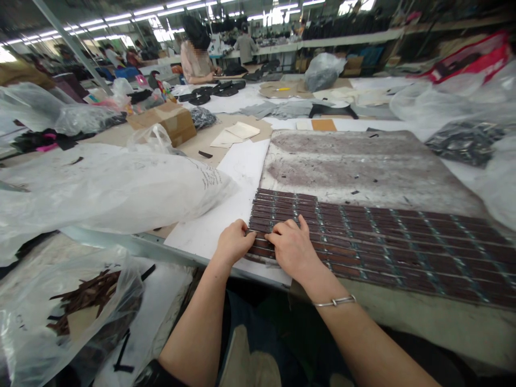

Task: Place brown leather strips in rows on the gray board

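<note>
Rows of narrow dark brown strips lie side by side on a worn board, crossed by greenish bands. At the left end of the rows, my left hand is closed, thumb and fingertips pinching the end of a brown strip. Just to its right, my right hand has its fingers curled down on the same strip, one finger raised. The tips of the right hand are partly hidden, and a metal bracelet circles that wrist. Some lighter brown strips show below the right hand, near the board's front edge.
The stained board holds small dark scraps. A large white plastic bag lies to the left, with a cardboard box behind it. An open clear bag of brown offcuts sits lower left. A person works across the table.
</note>
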A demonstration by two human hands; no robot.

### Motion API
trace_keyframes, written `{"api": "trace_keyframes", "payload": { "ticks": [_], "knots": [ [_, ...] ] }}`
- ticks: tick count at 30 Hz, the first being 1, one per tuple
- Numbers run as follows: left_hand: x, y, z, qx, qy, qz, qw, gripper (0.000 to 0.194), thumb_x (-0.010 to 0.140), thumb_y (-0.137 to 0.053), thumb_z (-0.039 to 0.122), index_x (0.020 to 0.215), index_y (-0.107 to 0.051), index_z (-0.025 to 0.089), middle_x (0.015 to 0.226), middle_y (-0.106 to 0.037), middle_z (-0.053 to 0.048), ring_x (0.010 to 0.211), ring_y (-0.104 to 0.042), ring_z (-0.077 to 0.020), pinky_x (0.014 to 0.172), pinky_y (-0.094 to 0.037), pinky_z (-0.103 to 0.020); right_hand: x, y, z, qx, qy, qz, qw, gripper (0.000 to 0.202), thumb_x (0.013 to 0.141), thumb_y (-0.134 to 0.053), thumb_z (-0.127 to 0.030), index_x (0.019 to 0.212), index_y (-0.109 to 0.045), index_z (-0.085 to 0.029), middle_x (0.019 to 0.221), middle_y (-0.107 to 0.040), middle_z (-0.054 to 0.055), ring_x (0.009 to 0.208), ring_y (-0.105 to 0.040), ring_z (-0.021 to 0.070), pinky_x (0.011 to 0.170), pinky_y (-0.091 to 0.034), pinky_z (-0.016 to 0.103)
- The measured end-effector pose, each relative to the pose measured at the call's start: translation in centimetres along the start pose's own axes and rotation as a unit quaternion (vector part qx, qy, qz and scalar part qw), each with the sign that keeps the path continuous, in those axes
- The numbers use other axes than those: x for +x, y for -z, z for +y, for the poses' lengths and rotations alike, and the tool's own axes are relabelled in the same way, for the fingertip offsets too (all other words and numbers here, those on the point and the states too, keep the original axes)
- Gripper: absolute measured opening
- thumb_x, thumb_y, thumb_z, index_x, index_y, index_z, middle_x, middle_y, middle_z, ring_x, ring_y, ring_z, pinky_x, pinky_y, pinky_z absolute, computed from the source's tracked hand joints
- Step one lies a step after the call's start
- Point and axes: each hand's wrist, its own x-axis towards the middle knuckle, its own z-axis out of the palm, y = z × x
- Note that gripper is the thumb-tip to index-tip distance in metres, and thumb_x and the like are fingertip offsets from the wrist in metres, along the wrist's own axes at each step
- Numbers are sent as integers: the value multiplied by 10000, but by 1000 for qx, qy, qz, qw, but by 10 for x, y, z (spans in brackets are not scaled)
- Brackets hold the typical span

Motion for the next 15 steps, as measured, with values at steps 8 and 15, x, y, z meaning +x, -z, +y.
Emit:
{"api": "trace_keyframes", "payload": {
  "ticks": [8,15],
  "knots": [
    [2,1,-2,-35,11,-10,999,63,714,-476,244,734,-526,214,694,-609,-2,645,-530,-159,589,-346,-276,0,1,-2,-2,-6,-3,1000,272,813,-527,-123,923,-711,-291,888,-605,14,943,-433,197,1067,-82,526],
    [5,7,-8,-113,2,-9,994,209,747,-403,267,672,-586,199,682,-626,-25,704,-552,-172,657,-396,-286,0,-1,-2,2,-8,1,1000,266,805,-535,-116,909,-710,-288,889,-606,11,938,-436,200,1062,-106,532]
  ]
}}
